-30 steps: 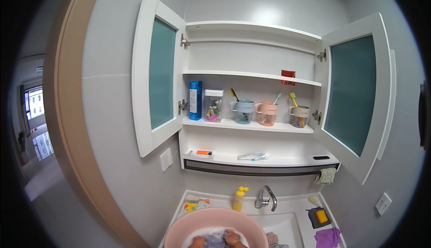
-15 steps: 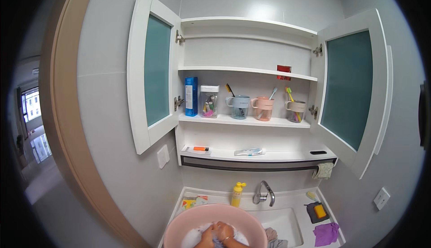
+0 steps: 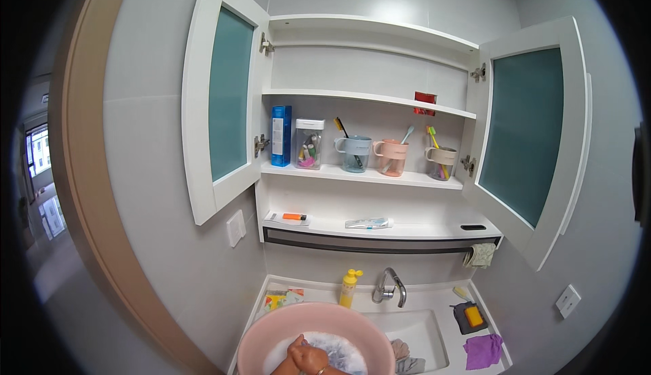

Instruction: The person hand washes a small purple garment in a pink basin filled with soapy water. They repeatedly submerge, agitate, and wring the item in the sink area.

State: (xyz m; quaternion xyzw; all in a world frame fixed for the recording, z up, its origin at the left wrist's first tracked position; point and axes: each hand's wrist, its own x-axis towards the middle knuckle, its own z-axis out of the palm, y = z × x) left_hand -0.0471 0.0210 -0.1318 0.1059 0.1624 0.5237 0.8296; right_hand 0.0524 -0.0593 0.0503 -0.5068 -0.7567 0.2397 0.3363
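Observation:
A pink basin [image 3: 264, 331] stands at the front, partly over the sink's left side, with white suds and greyish fabric [image 3: 346, 356] in it. Over its left half my left hand [image 3: 292, 356] and my right hand [image 3: 312, 359] are pressed together, fingers closed. Whatever they grip, if anything, is hidden between them. A band circles my right wrist. Just right of the basin, crumpled beige and grey cloths [image 3: 409, 364] lie in the white sink [image 3: 427, 334].
Behind the basin stand a yellow pump bottle [image 3: 348, 288] and a chrome faucet [image 3: 388, 287]. On the right lie a yellow sponge [image 3: 473, 316] on a dark pad and a purple cloth [image 3: 483, 352]. Above, a white cabinet [image 3: 366, 171] has both doors swung out, with cups and toothbrushes inside.
My hands have come closer together and shifted left within the basin, leaving more suds and fabric showing on its right. The whole view has tilted slightly.

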